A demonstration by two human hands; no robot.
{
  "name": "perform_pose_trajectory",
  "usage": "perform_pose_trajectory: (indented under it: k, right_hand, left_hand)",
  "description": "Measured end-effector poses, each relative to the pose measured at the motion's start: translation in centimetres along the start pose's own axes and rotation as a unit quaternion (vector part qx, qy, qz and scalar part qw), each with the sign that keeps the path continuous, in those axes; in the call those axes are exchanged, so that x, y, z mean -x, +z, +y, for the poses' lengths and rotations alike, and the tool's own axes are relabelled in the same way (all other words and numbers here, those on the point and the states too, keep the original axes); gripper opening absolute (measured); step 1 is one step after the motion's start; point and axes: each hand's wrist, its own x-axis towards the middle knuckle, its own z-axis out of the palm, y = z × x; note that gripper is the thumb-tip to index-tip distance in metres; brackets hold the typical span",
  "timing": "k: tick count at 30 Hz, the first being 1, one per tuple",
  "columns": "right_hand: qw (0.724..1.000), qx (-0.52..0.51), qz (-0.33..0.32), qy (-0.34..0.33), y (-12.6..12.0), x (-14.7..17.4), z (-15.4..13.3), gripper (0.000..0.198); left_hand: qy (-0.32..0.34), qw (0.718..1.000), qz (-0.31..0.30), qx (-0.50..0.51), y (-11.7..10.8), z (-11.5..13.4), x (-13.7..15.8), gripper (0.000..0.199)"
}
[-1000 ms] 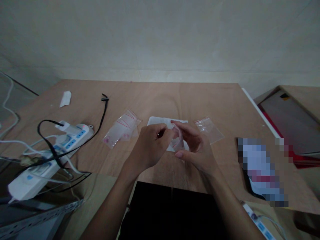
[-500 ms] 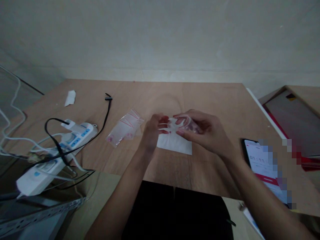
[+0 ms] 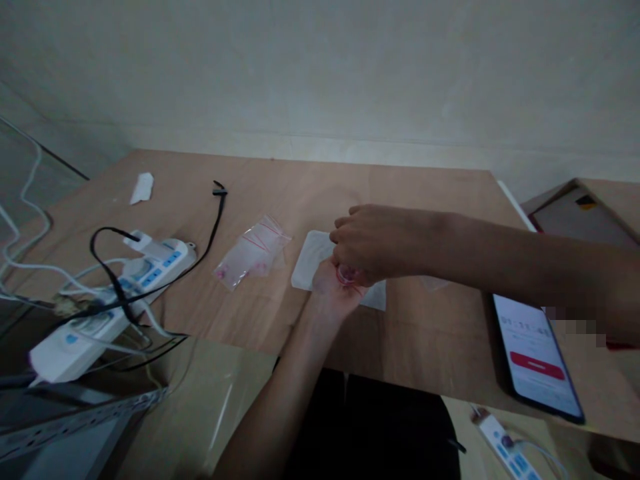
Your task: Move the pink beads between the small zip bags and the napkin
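Note:
My left hand (image 3: 333,288) is turned palm up over the white sheet (image 3: 309,257). A small crumpled clear plastic bag (image 3: 349,275) with red lines shows in its palm. Its fingertips are hidden under my right hand (image 3: 364,240), which reaches across from the right with curled fingers, back of the hand upward. The two hands touch. What lies inside the right fingers is hidden. Left of the hands, clear zip bags (image 3: 253,250) with red seal lines lie on the table, small pink pieces in their lower corners.
A white power strip (image 3: 165,267) with tangled cables stands at the left of the wooden table (image 3: 300,190). A scrap of white paper (image 3: 143,188) lies farther back. The lit phone (image 3: 537,360) lies at the right. Another power strip (image 3: 507,447) is below the table edge.
My right hand has turned over and its forearm now crosses from the right, above the left hand. My left hand has moved right and turned palm up, uncovering more of the white sheet.

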Motion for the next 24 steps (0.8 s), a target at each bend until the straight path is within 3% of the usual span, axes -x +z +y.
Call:
perform_pose_trajectory:
  k: [3, 6, 9, 11, 13, 15, 16, 19, 20, 22, 24]
  right_hand:
    - [0.996, -0.061, 0.063, -0.006, -0.6, 0.3, 0.7, 0.026]
    - [0.987, -0.115, 0.116, 0.006, -1.4, 1.7, 2.1, 0.016]
    - [0.969, -0.142, 0.185, 0.084, -0.5, 4.4, 3.6, 0.023]
    - [0.928, -0.170, 0.264, 0.203, 1.8, 6.7, 4.1, 0.040]
    - [0.843, -0.194, 0.346, 0.365, 5.3, 8.8, 3.7, 0.054]
    - [0.760, -0.198, 0.379, 0.490, 9.0, 10.0, 2.6, 0.066]
    - [0.742, -0.195, 0.363, 0.529, 10.7, 10.2, 1.8, 0.068]
    - [0.758, -0.158, 0.273, 0.571, 14.4, 9.6, -0.6, 0.063]
    - [0.770, -0.147, 0.242, 0.572, 15.1, 9.2, -1.2, 0.061]
    - [0.785, -0.136, 0.193, 0.573, 15.9, 8.4, -1.9, 0.060]
    - [0.793, -0.136, 0.164, 0.571, 16.2, 8.0, -2.2, 0.061]
  left_hand:
    - [0.002, 1.000, 0.006, 0.005, 0.0, -0.1, -0.2, 0.047]
    - [0.037, 0.999, 0.002, -0.006, -0.1, 0.0, -1.0, 0.043]
    - [0.071, 0.997, 0.013, -0.026, -0.4, 0.4, -2.5, 0.035]
    - [0.125, 0.988, 0.010, -0.091, -0.8, 0.8, -3.5, 0.028]
    - [0.219, 0.953, -0.012, -0.211, -1.4, 1.2, -4.5, 0.021]
    - [0.332, 0.867, -0.041, -0.370, -2.2, 1.4, -5.4, 0.030]
    - [0.382, 0.803, -0.058, -0.454, -2.6, 1.5, -5.8, 0.039]
    - [0.452, 0.586, -0.112, -0.663, -3.6, 1.4, -6.7, 0.054]
    - [0.450, 0.530, -0.128, -0.707, -3.8, 1.3, -6.8, 0.055]
    - [0.436, 0.456, -0.140, -0.763, -4.1, 1.0, -7.1, 0.051]
    - [0.429, 0.413, -0.133, -0.793, -4.3, 0.8, -7.1, 0.047]
